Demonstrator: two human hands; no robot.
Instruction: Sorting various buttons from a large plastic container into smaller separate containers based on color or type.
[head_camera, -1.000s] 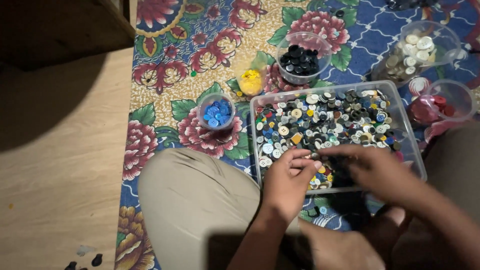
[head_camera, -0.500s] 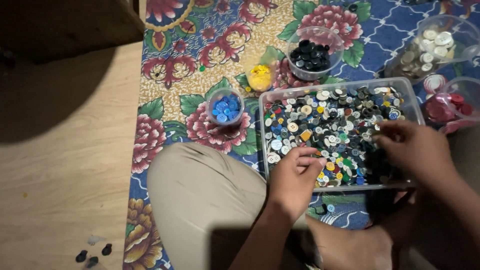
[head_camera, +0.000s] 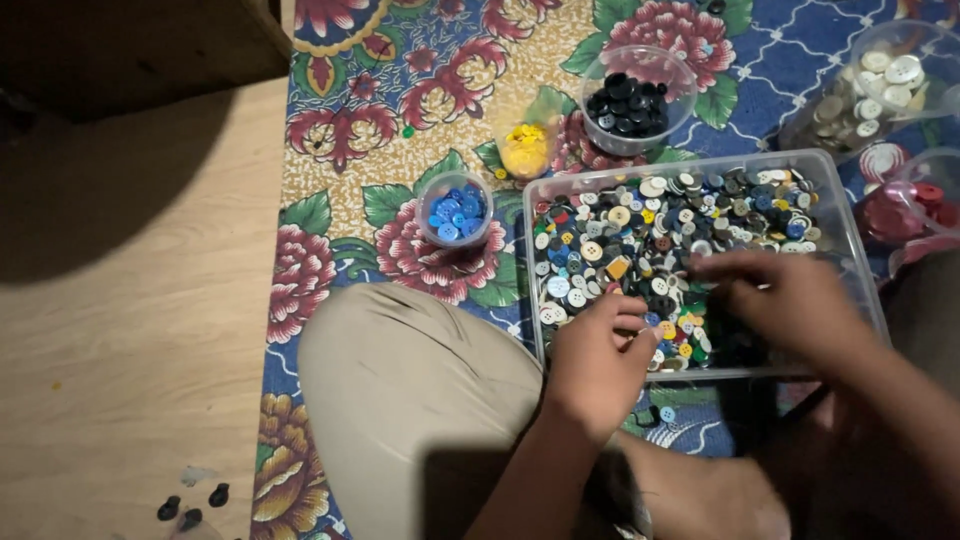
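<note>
Resting over the near left corner of the clear plastic tray (head_camera: 842, 230), the left hand (head_camera: 598, 360) has its fingers curled inward above the mixed buttons (head_camera: 660, 240); its grip looks closed, but whether a button is pinched inside cannot be told. The right hand (head_camera: 790, 300) lies flat and low over the near right part of the tray, its fingers stretched toward the middle of the button heap and touching the pile; it is blurred, so its grip cannot be told either.

The tray sits on a flowered mat (head_camera: 400, 80) spread over a wooden floor (head_camera: 120, 330), and it holds a dense layer of buttons in white, black, blue, yellow and red. Just beyond the tray's far edge stands a round clear cup of black buttons (head_camera: 628, 105). Left of that, close to the tray's far left corner, is a small cup of yellow buttons (head_camera: 525, 150). Further left and nearer, well clear of the tray's left side, stands a cup of blue buttons (head_camera: 455, 212). At the mat's far right corner a clear container holds white and pale buttons (head_camera: 865, 90), and beside the tray's right side a container holds red buttons (head_camera: 915, 205).

The person's knee in tan trousers (head_camera: 410, 400) rests on the mat just left of the tray's near edge. A few dark buttons (head_camera: 190, 505) lie loose on the floor at the near left, apart from the mat.
</note>
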